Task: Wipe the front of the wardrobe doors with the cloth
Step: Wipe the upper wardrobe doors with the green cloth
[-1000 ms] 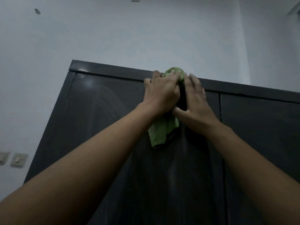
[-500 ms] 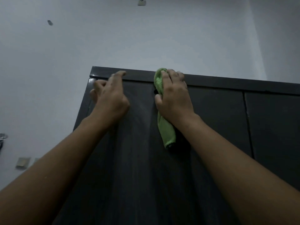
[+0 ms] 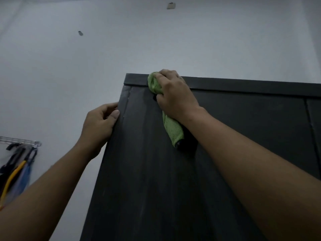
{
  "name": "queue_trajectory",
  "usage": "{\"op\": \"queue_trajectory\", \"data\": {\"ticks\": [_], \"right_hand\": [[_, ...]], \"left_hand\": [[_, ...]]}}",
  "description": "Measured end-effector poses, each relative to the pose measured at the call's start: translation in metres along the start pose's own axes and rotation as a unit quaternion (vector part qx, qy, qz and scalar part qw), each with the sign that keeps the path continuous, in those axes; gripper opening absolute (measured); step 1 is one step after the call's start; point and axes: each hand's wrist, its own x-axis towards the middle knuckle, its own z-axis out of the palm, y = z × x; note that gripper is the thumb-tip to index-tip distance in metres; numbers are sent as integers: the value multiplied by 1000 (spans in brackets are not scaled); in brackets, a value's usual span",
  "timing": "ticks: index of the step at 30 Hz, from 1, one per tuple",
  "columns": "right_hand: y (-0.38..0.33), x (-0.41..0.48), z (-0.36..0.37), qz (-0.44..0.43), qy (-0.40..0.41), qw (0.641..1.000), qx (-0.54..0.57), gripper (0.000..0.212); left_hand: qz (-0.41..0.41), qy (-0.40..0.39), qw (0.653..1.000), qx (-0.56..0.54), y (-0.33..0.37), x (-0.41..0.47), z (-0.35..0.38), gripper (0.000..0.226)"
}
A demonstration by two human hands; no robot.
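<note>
A dark wardrobe door [image 3: 147, 171] fills the lower middle of the head view, seen from below. My right hand [image 3: 175, 96] presses a bunched green cloth [image 3: 172, 129] against the door's top left area, just under the top trim [image 3: 243, 86]; the cloth's tail hangs down below my wrist. My left hand [image 3: 99, 126] curls around the wardrobe's left side edge, thumb on the front. Faint wipe streaks show on the door near the left edge.
A second door panel [image 3: 314, 129] begins at a vertical seam on the right. White wall [image 3: 86, 66] rises behind and left of the wardrobe. Clothes hangers on a wire rack [image 3: 19, 153] hang at the lower left.
My left hand let go of the cloth and slid left to the wardrobe's side edge. My right hand carried the cloth left along the top of the door. The view has shifted left.
</note>
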Motion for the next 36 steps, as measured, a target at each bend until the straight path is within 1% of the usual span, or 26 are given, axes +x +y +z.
{"op": "queue_trajectory", "data": {"ticks": [2,4,6,8,10,13,15,17,20,22,24,27,30,33,36], "right_hand": [[-10,9,4,-8,-10,1000,-4,60],[-18,17,6,-41,-43,998,-4,61],[-23,23,5,-84,-93,992,4,61],[-24,29,6,-110,-120,987,16,60],[-26,35,12,-102,-98,990,17,59],[-37,41,26,-40,-50,998,-10,56],[-47,43,33,-19,-48,998,-22,57],[-49,46,34,-33,-54,997,-36,58],[-42,54,27,-74,-91,992,-44,60],[-41,60,23,-70,-98,992,-46,59],[-46,59,26,-47,-86,994,-40,60],[-53,49,33,-41,-75,996,-15,60],[-54,31,31,-75,-102,992,4,60],[-58,8,31,-106,-131,985,30,60],[-54,0,29,-127,-152,980,11,60]], "left_hand": [[-36,-31,998,-39,0,3,-5,29],[-67,-59,994,-64,2,5,-8,28],[-78,-74,992,-69,5,7,-11,28],[-74,-81,992,-62,5,9,-13,28],[-69,-82,993,-44,7,9,-14,28],[-69,-74,995,-21,10,8,-13,29],[-66,-67,995,-17,13,6,-12,30],[-69,-61,996,-21,14,4,-10,31],[-111,-50,992,-43,17,0,-4,36],[-131,-48,989,-45,20,-1,-1,46],[-129,-48,990,-43,21,-3,1,55],[-124,-44,990,-49,21,-7,1,53],[-135,-41,989,-51,21,-11,-3,53],[-167,-33,984,-60,22,-13,-9,55],[-185,-21,980,-74,25,-12,-12,46]]}}
